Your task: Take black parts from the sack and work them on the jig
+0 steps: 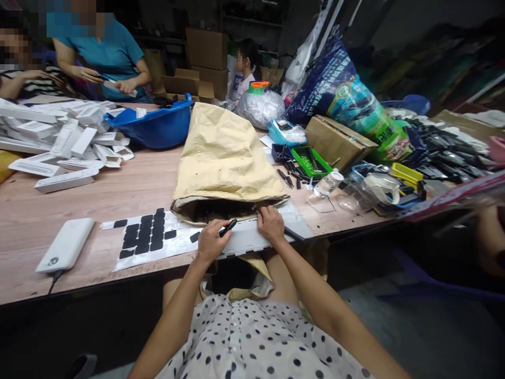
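My left hand (212, 241) is closed around a short black pen-like piece (228, 227), just in front of the mouth of a large tan paper sack (224, 152). The sack lies on its side, its open end towards me, with dark contents in shadow. My right hand (271, 225) is at the right edge of that mouth, fingers pinched together; what they hold is too small to make out. Beneath both hands lies a light grey board (246, 239). A black rod (294, 235) rests on it beside my right wrist. To the left is a white sheet (136, 259) with black rounded stickers (145, 231).
A white power bank (66, 245) with a cable lies at left. Behind are white boxes (67, 137) and a blue basin (158, 126). At right stand a green tray (311, 161), a clear bottle (329, 182) and a carton (335, 139). Across the table a person in teal (106, 52) handles something.
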`<act>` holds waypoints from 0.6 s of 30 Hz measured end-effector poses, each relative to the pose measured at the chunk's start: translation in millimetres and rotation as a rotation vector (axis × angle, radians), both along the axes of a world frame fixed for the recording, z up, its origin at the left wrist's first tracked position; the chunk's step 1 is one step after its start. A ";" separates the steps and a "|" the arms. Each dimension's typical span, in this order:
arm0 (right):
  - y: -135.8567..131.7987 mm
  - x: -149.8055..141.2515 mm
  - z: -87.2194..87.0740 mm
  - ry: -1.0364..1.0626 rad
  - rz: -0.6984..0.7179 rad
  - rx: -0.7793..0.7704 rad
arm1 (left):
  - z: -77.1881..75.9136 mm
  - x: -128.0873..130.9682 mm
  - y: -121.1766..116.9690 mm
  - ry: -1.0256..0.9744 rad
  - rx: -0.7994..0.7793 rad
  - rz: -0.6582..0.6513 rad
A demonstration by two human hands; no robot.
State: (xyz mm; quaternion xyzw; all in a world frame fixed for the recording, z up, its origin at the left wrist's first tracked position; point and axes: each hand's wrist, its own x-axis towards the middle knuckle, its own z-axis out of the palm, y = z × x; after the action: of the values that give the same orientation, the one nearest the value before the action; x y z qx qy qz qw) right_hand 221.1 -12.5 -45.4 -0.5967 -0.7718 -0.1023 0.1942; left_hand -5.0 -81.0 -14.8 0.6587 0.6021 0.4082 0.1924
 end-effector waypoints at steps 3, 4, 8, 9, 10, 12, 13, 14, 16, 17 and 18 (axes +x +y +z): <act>0.0 -0.7 6.0 0.005 -0.012 -0.059 | -15.6 6.2 6.9 0.039 -0.040 -0.085; -0.4 -0.6 8.2 0.010 -0.013 -0.080 | -19.8 6.5 9.7 0.049 -0.052 -0.091; -8.3 0.3 16.7 0.079 0.007 -0.146 | -29.3 3.0 16.6 0.051 -0.067 -0.084; -12.2 0.5 18.5 0.112 0.011 -0.153 | -30.3 2.3 17.1 0.050 -0.066 -0.081; -16.7 0.6 20.0 0.150 0.011 -0.158 | -31.1 2.1 17.3 0.050 -0.064 -0.077; -26.5 0.0 22.4 0.234 0.006 -0.168 | -31.9 2.5 17.6 0.053 -0.065 -0.069; -31.3 -0.7 23.3 0.277 0.004 -0.177 | -32.0 3.0 17.9 0.055 -0.068 -0.066; -35.8 -1.9 24.1 0.319 0.003 -0.189 | -31.9 3.5 18.2 0.056 -0.072 -0.065; -43.4 -5.8 25.4 0.398 0.019 -0.212 | -31.1 4.2 18.9 0.055 -0.084 -0.065; -46.7 -8.5 25.9 0.433 0.039 -0.220 | -30.5 4.3 19.2 0.052 -0.092 -0.066; -49.7 -11.7 26.5 0.461 0.065 -0.225 | -29.7 4.5 19.4 0.048 -0.101 -0.066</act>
State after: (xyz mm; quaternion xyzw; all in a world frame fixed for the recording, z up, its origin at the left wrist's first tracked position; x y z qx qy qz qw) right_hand 209.4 -62.2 -19.0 -0.5970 -0.7325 0.1292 0.3006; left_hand -0.5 -61.5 -44.5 0.6773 0.6041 0.3550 0.2243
